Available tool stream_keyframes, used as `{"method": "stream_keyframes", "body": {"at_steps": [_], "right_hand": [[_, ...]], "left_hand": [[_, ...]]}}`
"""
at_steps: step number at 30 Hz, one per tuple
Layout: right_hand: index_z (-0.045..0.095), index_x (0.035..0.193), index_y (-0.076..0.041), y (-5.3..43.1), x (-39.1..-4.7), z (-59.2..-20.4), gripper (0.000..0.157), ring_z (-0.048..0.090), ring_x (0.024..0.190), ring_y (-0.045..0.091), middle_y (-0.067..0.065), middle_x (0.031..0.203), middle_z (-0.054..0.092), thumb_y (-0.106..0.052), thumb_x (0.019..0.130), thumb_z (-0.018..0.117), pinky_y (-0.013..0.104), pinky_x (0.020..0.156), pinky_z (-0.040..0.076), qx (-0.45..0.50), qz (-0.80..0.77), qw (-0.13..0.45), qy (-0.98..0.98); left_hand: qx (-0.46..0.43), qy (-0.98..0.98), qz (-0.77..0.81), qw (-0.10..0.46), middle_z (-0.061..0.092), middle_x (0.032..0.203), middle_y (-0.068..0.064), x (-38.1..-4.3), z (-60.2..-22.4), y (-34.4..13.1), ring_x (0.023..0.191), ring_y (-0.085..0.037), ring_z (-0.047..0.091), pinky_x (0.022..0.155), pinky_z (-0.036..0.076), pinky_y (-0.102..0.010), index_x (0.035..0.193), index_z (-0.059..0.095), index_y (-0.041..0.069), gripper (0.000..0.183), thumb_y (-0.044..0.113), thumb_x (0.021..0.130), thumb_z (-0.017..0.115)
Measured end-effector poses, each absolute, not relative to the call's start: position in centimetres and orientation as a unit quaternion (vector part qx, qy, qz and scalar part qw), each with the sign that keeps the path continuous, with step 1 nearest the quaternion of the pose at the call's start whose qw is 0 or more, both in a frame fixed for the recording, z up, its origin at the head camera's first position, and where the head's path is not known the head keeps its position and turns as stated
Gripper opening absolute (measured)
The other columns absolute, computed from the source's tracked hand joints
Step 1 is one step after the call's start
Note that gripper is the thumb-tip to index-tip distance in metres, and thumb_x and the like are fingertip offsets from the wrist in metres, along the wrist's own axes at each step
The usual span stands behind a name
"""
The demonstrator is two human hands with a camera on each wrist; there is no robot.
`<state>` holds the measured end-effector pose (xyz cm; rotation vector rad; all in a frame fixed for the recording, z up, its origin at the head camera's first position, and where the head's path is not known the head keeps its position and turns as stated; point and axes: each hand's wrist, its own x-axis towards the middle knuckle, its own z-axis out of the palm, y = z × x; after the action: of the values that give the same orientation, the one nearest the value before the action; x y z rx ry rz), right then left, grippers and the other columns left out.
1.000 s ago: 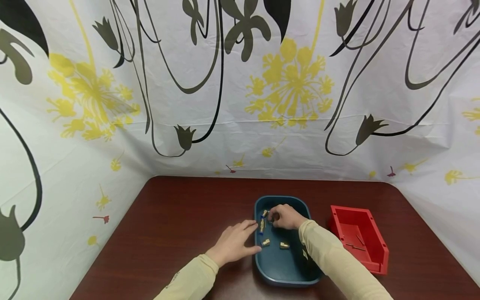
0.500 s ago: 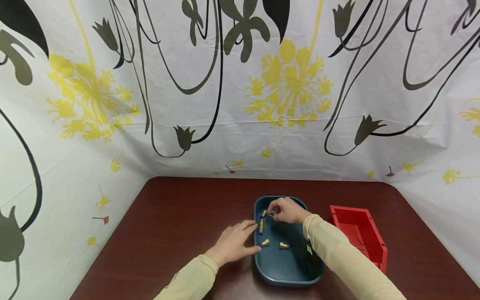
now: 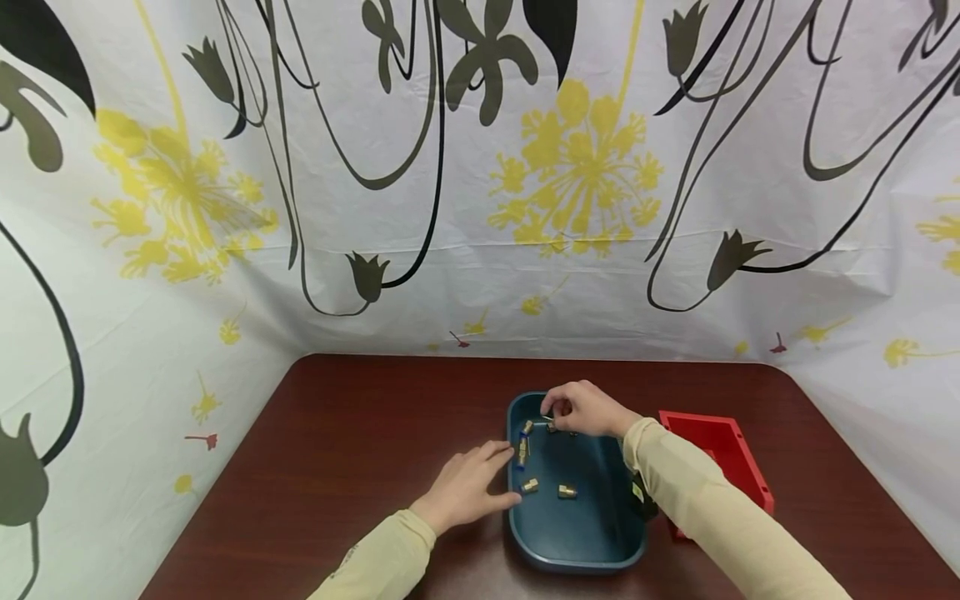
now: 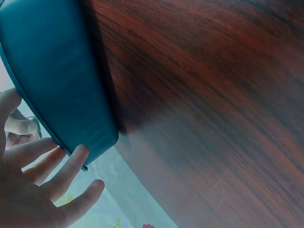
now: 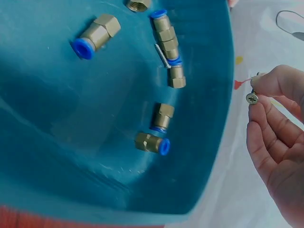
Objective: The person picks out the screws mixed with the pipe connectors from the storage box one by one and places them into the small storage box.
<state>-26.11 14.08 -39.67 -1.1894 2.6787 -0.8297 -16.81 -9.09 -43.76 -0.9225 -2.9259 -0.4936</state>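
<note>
My right hand (image 3: 588, 408) is over the far end of the blue-green tray (image 3: 592, 533), pinching a screw (image 5: 252, 99) between thumb and fingertips. The screw's cross-slotted head shows in the right wrist view. Inside the tray lie several brass fittings with blue collars, among them one fitting (image 5: 97, 35) apart from the others and a pair (image 5: 152, 143) close together. Another screw (image 5: 162, 55) lies against a line of fittings. My left hand (image 3: 468, 487) is at the tray's left rim, fingers spread; in the left wrist view its fingertips touch the rim (image 4: 35, 114).
A red bin (image 3: 720, 433) stands to the right of the tray, partly hidden by my right sleeve. The dark wooden table (image 3: 360, 450) extends to the left. A patterned cloth (image 3: 465, 208) hangs behind the table and along its sides.
My right hand has risen from low inside the tray and moved slightly right and away, with the screw in its fingers. The left hand stays in place.
</note>
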Motion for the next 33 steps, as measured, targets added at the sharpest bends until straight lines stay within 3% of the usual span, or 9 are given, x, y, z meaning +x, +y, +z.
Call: {"method": "stream_keyframes", "body": {"at_steps": [33], "right_hand": [[0.062, 0.09, -0.018, 19.8, -24.8, -34.7, 0.019, 0.048, 0.054, 0.006, -0.01, 0.065, 0.052, -0.002, 0.079, 0.06, 0.026, 0.054, 0.043, -0.385, -0.25, 0.007, 0.888]], "left_hand": [[-0.302, -0.939, -0.161, 0.021, 0.045, 0.126, -0.005, -16.6, -43.6, -9.1, 0.109, -0.02, 0.047, 0.081, 0.04, -0.042, 0.127, 0.048, 0.008, 0.063, 0.048, 0.08, 0.057]]}}
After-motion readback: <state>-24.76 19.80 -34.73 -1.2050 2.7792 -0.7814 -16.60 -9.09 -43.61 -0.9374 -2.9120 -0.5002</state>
